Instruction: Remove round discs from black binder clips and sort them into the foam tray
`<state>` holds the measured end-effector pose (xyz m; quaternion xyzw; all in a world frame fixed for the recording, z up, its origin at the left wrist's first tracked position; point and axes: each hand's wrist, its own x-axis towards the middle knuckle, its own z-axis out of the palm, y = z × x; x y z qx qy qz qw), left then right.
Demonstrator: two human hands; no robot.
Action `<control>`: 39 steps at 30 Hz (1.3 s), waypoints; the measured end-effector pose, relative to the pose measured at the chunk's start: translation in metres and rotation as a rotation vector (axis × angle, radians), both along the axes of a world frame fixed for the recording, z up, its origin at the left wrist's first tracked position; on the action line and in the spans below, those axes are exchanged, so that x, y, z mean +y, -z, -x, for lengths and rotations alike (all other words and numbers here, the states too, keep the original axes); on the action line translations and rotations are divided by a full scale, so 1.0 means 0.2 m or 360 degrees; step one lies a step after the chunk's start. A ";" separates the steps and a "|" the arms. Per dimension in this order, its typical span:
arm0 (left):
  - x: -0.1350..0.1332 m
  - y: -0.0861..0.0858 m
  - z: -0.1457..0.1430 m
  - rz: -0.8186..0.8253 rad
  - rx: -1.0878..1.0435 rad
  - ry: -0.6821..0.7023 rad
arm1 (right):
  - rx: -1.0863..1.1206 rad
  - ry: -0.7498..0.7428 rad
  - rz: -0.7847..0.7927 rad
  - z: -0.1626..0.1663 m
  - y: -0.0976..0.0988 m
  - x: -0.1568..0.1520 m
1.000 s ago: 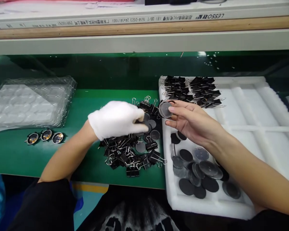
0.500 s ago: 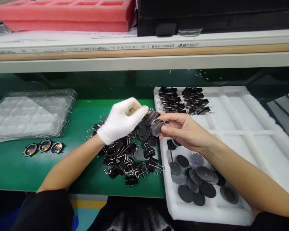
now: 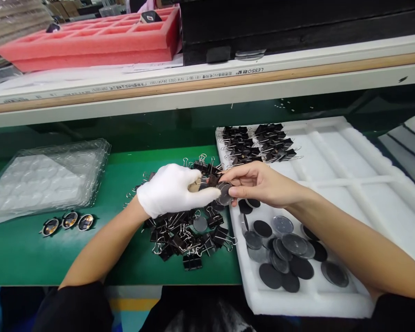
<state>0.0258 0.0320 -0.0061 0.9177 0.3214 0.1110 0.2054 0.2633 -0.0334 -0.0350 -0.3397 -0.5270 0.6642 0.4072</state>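
A dark, round, flat disc sits between two hands above the bench — pinched at its edge by the thumb and fingers of the bare right hand, a hold that probably steadies it. The white-gloved left hand meets it from the other side, thumb and forefinger parted around a black metal binder clip; whether they press on it cannot be told. Below lies a heap of similar black clips. At right, a white foam tray holds loose dark discs near its front and clips in rows at the back, apparently sorted for easy reach. Beyond, a white plastic strip carries printing — "LESSO" is legible, with smaller characters unclear.
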 end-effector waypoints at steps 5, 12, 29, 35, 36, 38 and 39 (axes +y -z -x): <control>-0.01 -0.01 0.00 -0.0125 0.0165 -0.0008 | -0.0048 0.0043 0.0075 0.00 0.00 0.00; 0.04 0.03 0.00 -0.0112 0.0133 0.0003 | -0.0202 0.0168 -0.0038 -0.02 -0.04 0.00; -0.01 0.09 -0.06 0.0211 -0.0137 -0.0069 | -0.0646 0.0444 -0.0235 -0.15 -0.05 0.07; -0.04 0.12 -0.06 0.0144 -0.0170 0.0077 | -0.0762 0.0345 -0.0336 -0.17 -0.07 0.06; -0.04 0.12 -0.06 0.0139 -0.0175 0.0084 | -0.0771 0.0336 -0.0349 -0.17 -0.07 0.05; -0.04 0.12 -0.06 0.0155 -0.0176 0.0053 | -0.0775 0.0346 -0.0364 -0.17 -0.07 0.05; -0.04 0.11 -0.06 0.0178 -0.0166 0.0027 | -0.0772 0.0362 -0.0366 -0.16 -0.07 0.05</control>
